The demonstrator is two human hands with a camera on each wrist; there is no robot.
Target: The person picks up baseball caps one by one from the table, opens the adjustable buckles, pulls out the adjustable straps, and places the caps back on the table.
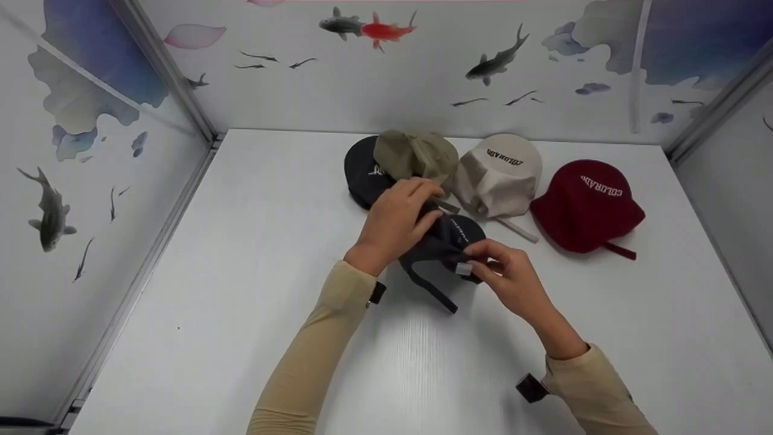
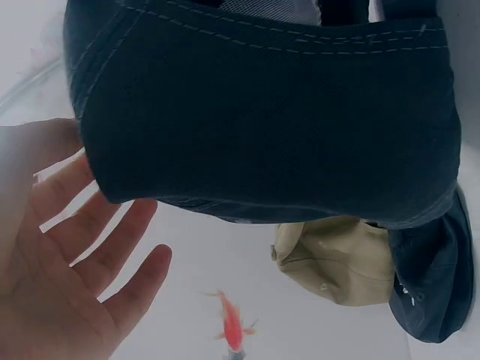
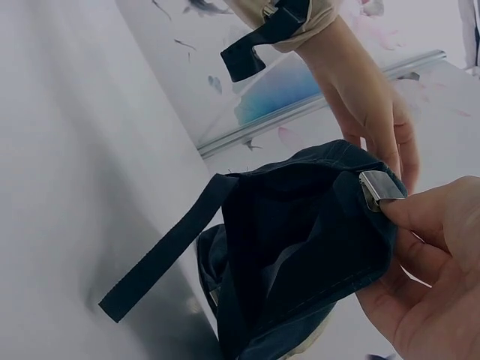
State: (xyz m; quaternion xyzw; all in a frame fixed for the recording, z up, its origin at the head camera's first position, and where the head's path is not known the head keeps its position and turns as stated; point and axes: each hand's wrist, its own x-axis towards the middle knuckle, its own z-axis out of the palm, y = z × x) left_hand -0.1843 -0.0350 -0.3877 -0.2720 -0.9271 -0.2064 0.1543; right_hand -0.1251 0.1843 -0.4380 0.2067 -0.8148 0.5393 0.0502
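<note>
In the head view, both hands are at a dark navy cap (image 1: 432, 248) near the middle of the table. My right hand (image 1: 513, 281) pinches its edge between thumb and fingers, beside a metal buckle (image 3: 382, 187). The cap's opening faces the right wrist camera, and a loose strap (image 3: 161, 251) hangs from the rim. My left hand (image 1: 395, 220) is at the cap's other side, fingers extended; in the left wrist view its fingers (image 2: 124, 247) are spread, some tips hidden behind the cap's edge. A rounded dark piece with light lettering (image 1: 465, 232) shows beside the cap.
Behind the hands lie a black cap (image 1: 362, 175) and an olive cap (image 1: 416, 151) overlapping it. A beige cap (image 1: 501, 172) and a dark red cap (image 1: 586, 208), both lettered, lie to the right on the white table (image 1: 241, 241). Panels painted with fish (image 1: 386, 30) enclose the table.
</note>
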